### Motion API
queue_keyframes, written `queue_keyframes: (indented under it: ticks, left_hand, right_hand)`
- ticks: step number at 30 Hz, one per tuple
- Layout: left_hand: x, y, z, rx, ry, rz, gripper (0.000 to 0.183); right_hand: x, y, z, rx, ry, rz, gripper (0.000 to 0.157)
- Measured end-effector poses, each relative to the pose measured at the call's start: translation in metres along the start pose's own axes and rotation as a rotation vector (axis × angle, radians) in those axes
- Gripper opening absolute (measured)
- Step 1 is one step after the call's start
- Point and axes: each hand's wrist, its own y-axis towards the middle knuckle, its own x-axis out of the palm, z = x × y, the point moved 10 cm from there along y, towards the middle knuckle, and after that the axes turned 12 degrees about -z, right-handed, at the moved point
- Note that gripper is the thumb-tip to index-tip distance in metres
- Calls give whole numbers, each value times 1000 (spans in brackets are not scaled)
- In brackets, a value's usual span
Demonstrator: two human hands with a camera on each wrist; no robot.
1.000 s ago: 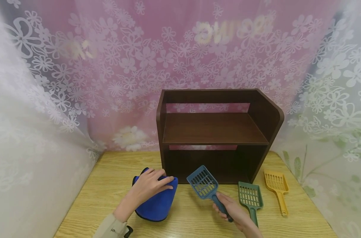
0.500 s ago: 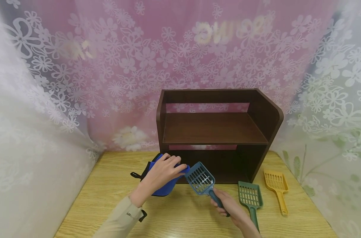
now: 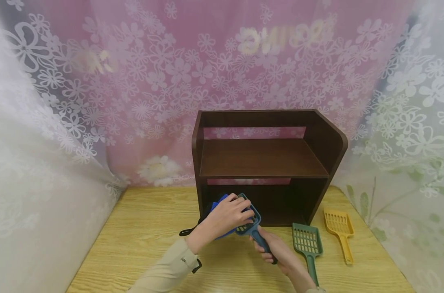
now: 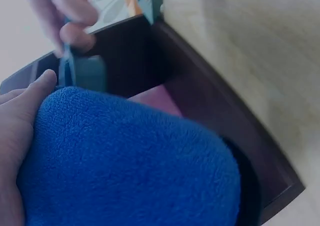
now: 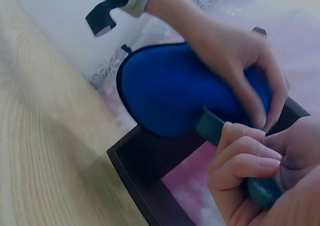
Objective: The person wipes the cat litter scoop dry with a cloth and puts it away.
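Note:
A blue-grey litter scoop (image 3: 256, 217) is held up by its handle in my right hand (image 3: 277, 249), in front of the shelf's lower compartment. My left hand (image 3: 225, 215) holds a blue plush cloth (image 4: 130, 156) with black edging and a black loop against the scoop's slotted head. Thumb and fingers pinch the cloth's end at the scoop in the right wrist view. Cloth and left hand cover much of the head. On the table, right of my right hand, lies a green litter scoop (image 3: 307, 240); a yellow litter scoop (image 3: 339, 224) lies farther right.
A dark brown two-tier shelf (image 3: 264, 158) stands at the back of the wooden table (image 3: 134, 236), behind both hands. Flowered curtains (image 3: 149, 89) hang behind and at both sides.
My left hand has carried the blue cloth rightward from the left side of the table onto the scoop's head. The blue-grey scoop has shifted slightly left.

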Motion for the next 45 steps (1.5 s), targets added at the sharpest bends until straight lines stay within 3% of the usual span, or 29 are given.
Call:
queue_keyframes:
  ticks: [6, 11, 17, 23, 26, 29, 36, 40, 45]
  left_hand:
    - [31, -9, -4, -46, -160, -62, 34]
    - [39, -17, -14, -119, -244, -65, 36]
    - [29, -16, -23, -167, -145, -38, 27]
    - [-2, -10, -40, -170, -81, 38, 25]
    - [-14, -3, -36, -136, -53, 49, 26]
    - [-15, 3, -23, -91, -30, 33, 27]
    - [13, 3, 3, -67, -95, -14, 25]
    - [25, 1, 7, -81, -155, -26, 22]
    - [31, 0, 4, -107, -172, -28, 20]
  right_hand:
    - [1, -1, -3, -17, -9, 16, 57]
    - [-1, -2, -2, -14, 7, 42, 55]
    - [3, 1, -5, -38, 16, 23, 52]
    - [-3, 2, -1, -25, 13, 54, 50]
    - [-6, 2, 2, -9, -8, 76, 50]
    - [-5, 3, 1, -13, -24, 63, 51]
    - [1, 2, -10, -53, -36, 33, 54]
    - [3, -1, -12, -52, -53, 41, 53]
    - [5, -3, -11, -33, -82, 57, 54]
